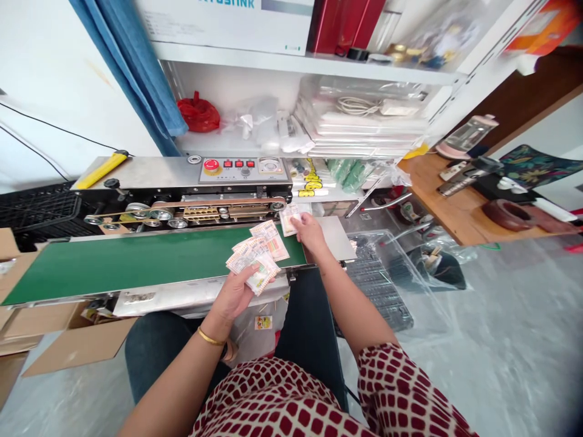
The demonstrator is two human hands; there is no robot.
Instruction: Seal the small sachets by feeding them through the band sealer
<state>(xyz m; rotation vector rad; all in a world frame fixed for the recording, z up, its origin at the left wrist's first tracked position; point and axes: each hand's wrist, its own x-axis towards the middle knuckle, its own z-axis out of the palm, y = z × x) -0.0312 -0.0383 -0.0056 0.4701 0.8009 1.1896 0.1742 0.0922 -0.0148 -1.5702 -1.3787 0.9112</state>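
My left hand is closed on a fanned bunch of small printed packets, held over the near edge of the green conveyor belt. Between the thumb and fingers of my right hand is a single printed packet, close to the right end of the sealing machine's drive belt. Another packet shows behind the bunch; whether it lies on the belt or belongs to the bunch, I cannot tell.
The machine's control panel has a red stop button and several switches. A yellow-handled tool lies on its top. Open cardboard boxes stand lower left. To the right are a clear plastic bin and a wooden table. Shelves rise behind.
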